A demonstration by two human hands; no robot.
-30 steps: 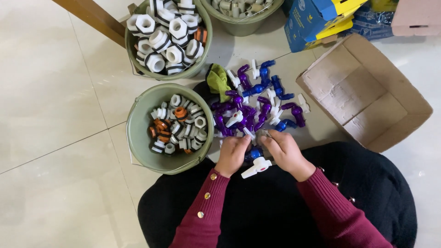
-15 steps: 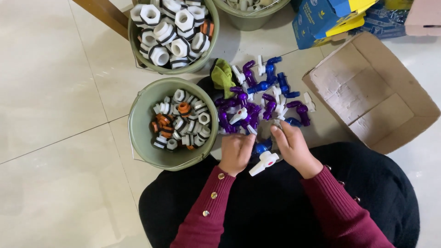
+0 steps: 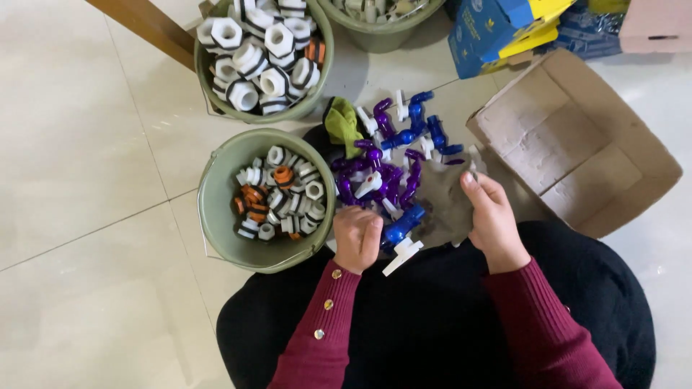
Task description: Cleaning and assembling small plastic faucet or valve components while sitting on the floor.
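Pale glossy floor tiles (image 3: 79,144) with thin grout lines spread all around, catching soft light (a little sheen at the right). A brown wooden plank (image 3: 148,27) slants across the top left corner, resting near the floor.

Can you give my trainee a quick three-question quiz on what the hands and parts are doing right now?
1. True or false: the left hand holds a blue and white tap.
2. Which container sits nearest the left hand?
A. the open cardboard box
B. the green bucket of small white and orange nuts
C. the green bucket of large white nuts
3. Fill in: the right hand rests at the edge of the pile of purple and blue taps, beside the open ____ box.

Key: 1 true; 2 B; 3 cardboard.
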